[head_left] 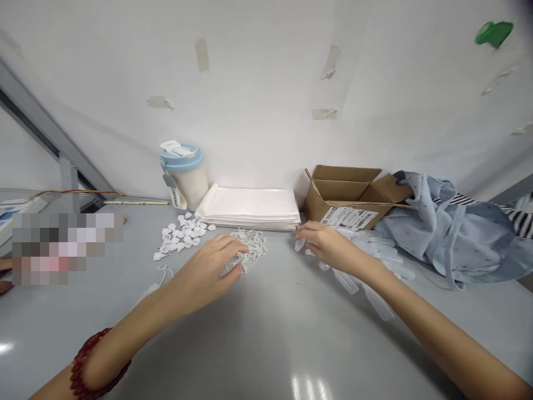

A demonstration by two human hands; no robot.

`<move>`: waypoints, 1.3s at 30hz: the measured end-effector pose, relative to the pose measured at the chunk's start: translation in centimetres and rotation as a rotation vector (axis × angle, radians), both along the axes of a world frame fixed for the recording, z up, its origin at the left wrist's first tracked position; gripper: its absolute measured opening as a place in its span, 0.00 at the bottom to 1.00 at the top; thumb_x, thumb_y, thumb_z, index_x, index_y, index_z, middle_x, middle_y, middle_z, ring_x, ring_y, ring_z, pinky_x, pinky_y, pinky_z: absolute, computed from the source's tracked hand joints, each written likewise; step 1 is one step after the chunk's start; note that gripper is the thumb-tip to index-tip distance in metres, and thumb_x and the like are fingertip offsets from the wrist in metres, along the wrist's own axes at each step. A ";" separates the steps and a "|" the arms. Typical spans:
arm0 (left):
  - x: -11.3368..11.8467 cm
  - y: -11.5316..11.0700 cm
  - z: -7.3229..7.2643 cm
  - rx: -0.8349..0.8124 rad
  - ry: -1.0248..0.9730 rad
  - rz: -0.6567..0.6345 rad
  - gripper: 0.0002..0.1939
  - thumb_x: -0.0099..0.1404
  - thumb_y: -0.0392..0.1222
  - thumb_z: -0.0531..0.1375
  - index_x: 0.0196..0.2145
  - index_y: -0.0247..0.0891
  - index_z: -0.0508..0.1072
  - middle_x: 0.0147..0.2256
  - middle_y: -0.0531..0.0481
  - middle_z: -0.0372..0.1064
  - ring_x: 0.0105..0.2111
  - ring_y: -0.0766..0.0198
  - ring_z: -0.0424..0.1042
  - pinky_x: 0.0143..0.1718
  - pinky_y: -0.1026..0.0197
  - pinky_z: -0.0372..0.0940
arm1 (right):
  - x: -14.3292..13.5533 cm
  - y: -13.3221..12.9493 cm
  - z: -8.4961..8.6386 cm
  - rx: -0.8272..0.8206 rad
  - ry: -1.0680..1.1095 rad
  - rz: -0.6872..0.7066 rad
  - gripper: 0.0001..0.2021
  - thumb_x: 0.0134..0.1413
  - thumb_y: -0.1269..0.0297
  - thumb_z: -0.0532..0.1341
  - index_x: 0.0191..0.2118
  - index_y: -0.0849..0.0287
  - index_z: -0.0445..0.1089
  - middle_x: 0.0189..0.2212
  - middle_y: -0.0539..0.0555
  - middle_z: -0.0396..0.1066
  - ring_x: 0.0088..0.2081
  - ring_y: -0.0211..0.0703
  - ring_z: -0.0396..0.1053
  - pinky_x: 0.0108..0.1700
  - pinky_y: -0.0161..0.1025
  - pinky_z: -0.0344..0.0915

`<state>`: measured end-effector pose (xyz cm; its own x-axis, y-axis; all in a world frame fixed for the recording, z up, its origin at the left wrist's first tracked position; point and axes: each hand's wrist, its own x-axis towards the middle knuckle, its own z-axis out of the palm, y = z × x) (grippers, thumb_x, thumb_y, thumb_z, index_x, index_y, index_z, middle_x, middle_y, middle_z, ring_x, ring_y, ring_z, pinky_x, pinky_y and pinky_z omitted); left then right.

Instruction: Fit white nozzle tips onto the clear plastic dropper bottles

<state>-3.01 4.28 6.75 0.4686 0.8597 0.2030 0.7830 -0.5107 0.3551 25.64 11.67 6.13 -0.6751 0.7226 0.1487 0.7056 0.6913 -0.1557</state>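
Note:
My left hand (pixel 214 266) reaches over a pile of small, thin white plastic pieces (pixel 255 243). Its thumb and fingertips are apart at the pile's near left side, and a curved white piece shows between them. My right hand (pixel 327 240) is left of a spread of translucent plastic tubes (pixel 345 281), its fingers curled around a small clear plastic piece (pixel 299 244) whose far part is hidden. Left of the left hand lies a heap of white caps with thin stems (pixel 181 234). A further white piece (pixel 149 291) is partly covered by my left forearm.
A stack of white flat packets (pixel 254 204) lies against the wall beside a tumbler with a blue lid (pixel 187 178). An opened cardboard box (pixel 350 203) and a bundled blue cloth (pixel 470 239) are at right. At far left, another person's fingers (pixel 5 272) show beside a blurred patch.

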 end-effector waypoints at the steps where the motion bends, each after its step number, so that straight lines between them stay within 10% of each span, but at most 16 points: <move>1: 0.5 0.3 -0.3 0.006 0.011 -0.004 0.13 0.66 0.38 0.49 0.44 0.37 0.70 0.44 0.45 0.70 0.46 0.54 0.68 0.46 0.51 0.67 | 0.0 0.1 -0.2 0.008 -0.015 0.008 0.19 0.51 0.84 0.52 0.41 0.60 0.74 0.43 0.57 0.74 0.44 0.48 0.71 0.43 0.40 0.65; 22: 3.3 0.3 -3.4 0.413 0.285 -0.048 0.17 0.64 0.29 0.51 0.49 0.33 0.68 0.45 0.38 0.67 0.43 0.48 0.65 0.40 0.49 0.64 | -2.0 -1.7 -0.6 0.276 0.058 0.159 0.17 0.58 0.83 0.50 0.46 0.62 0.70 0.41 0.58 0.75 0.43 0.48 0.68 0.43 0.43 0.60; 39: 4.0 -0.9 -3.6 0.286 0.108 -0.040 0.11 0.69 0.33 0.48 0.42 0.37 0.69 0.39 0.42 0.65 0.39 0.54 0.64 0.38 0.51 0.65 | -3.8 -4.5 -0.4 -0.124 0.164 -0.040 0.12 0.58 0.73 0.56 0.47 0.61 0.68 0.36 0.58 0.73 0.34 0.47 0.70 0.36 0.41 0.64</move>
